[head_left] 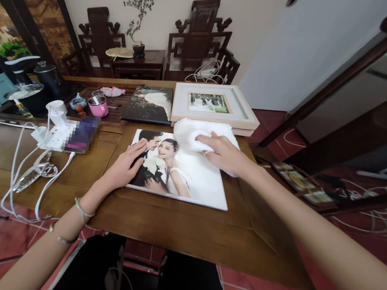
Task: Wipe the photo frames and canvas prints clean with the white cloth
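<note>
A photo panel (205, 186) with a picture of a couple lies flat on the wooden table (180, 222) in front of me. My left hand (127, 163) rests on its left edge, fingers stretched out over the print. Bunched in my right hand (224, 151) is a white cloth (188, 132), which lies over the panel's upper right part. The fingers of that hand press into the cloth, hiding part of the panel beneath.
Behind the panel lie a dark photo panel (150, 105) and a pale picture frame (218, 105). To the left are a power strip (56, 134) with white cables, a pink cup (98, 105) and a black kettle (47, 76). Carved wooden chairs (201, 32) stand against the wall.
</note>
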A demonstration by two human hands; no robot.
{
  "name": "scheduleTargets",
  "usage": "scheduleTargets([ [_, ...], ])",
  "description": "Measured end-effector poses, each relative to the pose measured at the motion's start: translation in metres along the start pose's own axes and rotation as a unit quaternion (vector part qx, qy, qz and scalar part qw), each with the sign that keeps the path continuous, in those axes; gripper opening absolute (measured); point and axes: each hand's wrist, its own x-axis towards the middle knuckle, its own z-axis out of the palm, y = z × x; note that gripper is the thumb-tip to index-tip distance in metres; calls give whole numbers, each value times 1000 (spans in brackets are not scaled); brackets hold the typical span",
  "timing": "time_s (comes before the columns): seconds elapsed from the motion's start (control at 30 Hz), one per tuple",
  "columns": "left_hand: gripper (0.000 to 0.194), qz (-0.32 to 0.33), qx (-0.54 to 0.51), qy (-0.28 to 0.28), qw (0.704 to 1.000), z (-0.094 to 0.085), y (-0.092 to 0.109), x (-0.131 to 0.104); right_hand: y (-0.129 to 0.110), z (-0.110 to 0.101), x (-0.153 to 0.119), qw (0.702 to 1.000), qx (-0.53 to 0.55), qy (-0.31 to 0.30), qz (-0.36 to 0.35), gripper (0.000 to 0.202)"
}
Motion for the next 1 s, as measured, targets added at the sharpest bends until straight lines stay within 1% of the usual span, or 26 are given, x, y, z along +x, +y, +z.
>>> scheduleTargets([
  [0.07,48,-2,2,4,1000,0,1,0,-7,2,-6,1000,-1,-1,-11,41],
  [0.13,48,-5,3,8,1000,1,2,0,-23,6,-22,999,4,-4,-38,44],
  [0.23,46,-4,0,17,1000,2,1,0,-60,12,-59,997,21,-17,-71,51],
  [0.3,46,-4,-1,21,1000,3,1,0,-87,14,-84,997,26,-23,-62,56],
  [0.33,46,-4,-1,22,1000,4,0,0,-99,15,-95,996,30,-37,-74,58],
  [0.4,46,-4,2,21,1000,4,0,0,-116,14,-106,993,37,-60,-97,57],
  [0.43,47,-3,4,19,1000,4,-1,0,-120,14,-107,991,40,-72,-108,55],
  [0.47,47,-2,5,16,1000,3,-1,0,-121,13,-104,989,42,-81,-114,55],
  [0.53,48,2,3,10,1000,2,-1,0,-113,11,-89,989,41,-88,-109,57],
  [0.63,47,9,-5,7,1000,0,-1,0,-86,12,-50,994,28,-58,-84,58],
  [0.73,46,10,-10,8,1000,0,-1,-1,-58,14,-7,998,6,-27,-59,50],
  [0.8,47,11,-11,11,1000,0,-1,-1,-45,16,14,999,-5,-14,-36,49],
  [0.87,47,9,-12,14,1000,1,-2,-1,-41,18,25,1000,-11,-5,-16,48],
  [0.9,47,8,-12,14,1000,1,-2,-1,-42,19,26,1000,-13,-4,-8,47],
  [1.0,47,2,-12,14,1000,1,-1,-1,-59,23,14,1000,-15,-22,3,46],
])
